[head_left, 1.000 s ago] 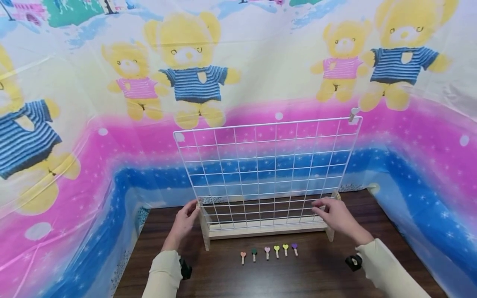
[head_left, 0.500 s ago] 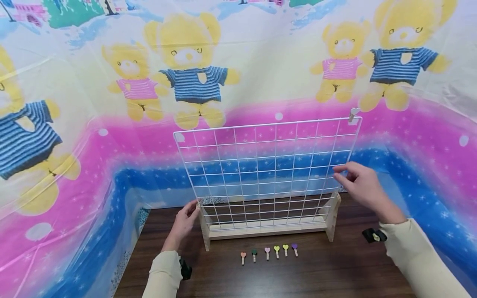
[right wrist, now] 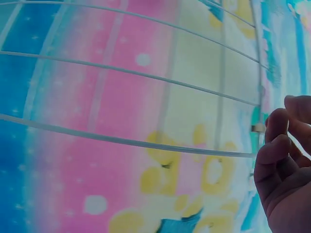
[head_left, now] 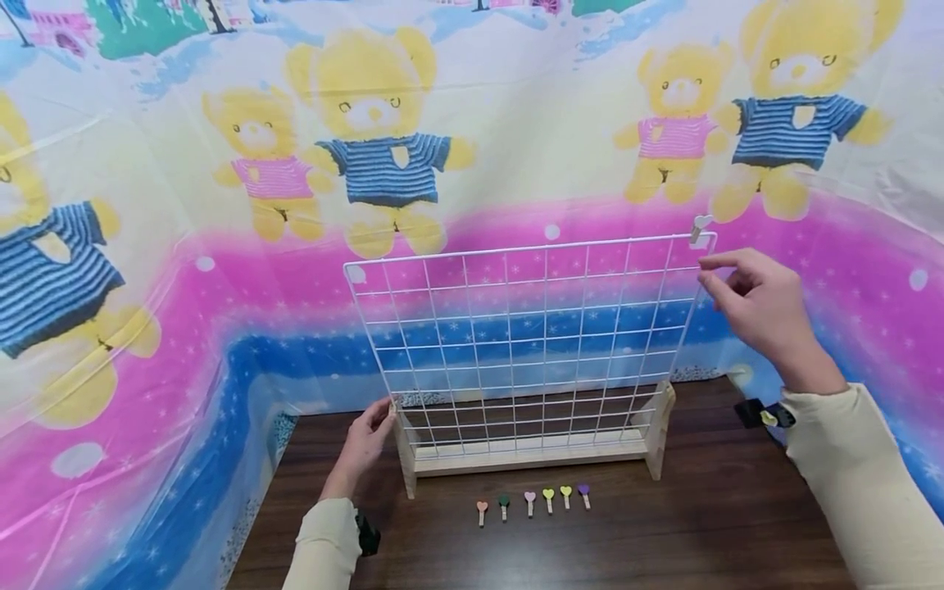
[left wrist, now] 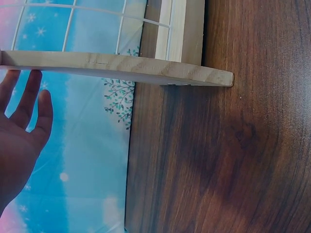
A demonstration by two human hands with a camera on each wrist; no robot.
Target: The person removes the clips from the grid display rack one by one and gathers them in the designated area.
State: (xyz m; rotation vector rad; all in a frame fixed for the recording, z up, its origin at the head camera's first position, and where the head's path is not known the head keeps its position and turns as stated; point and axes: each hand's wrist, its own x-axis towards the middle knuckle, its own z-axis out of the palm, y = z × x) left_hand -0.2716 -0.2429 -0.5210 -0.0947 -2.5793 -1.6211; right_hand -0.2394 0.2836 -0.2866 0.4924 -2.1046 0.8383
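A white wire grid panel (head_left: 546,335) stands upright in a wooden base (head_left: 531,456). At its left end, my left hand (head_left: 363,438) holds the top of the wooden side support (left wrist: 146,68), with several fingers against the outer face. My right hand (head_left: 763,303) is beside the grid's upper right edge, thumb and index finger bent toward each other with nothing between them. A white heart clothespin (head_left: 699,228) is clipped on the grid's top right corner, just above that hand. In the right wrist view, my fingertips (right wrist: 277,119) overlap the grid's edge.
Several small heart clothespins lie in a row in front of the base: orange (head_left: 482,513), dark green (head_left: 504,507), pale pink (head_left: 529,503), two yellow and a purple clothespin (head_left: 584,496). Behind the dark wooden table (head_left: 627,549) hangs a bear-print cloth (head_left: 516,123).
My right hand has risen from the lower right part of the grid, moving up and right to its upper right edge. The left hand, the grid and the clothespins keep their places.
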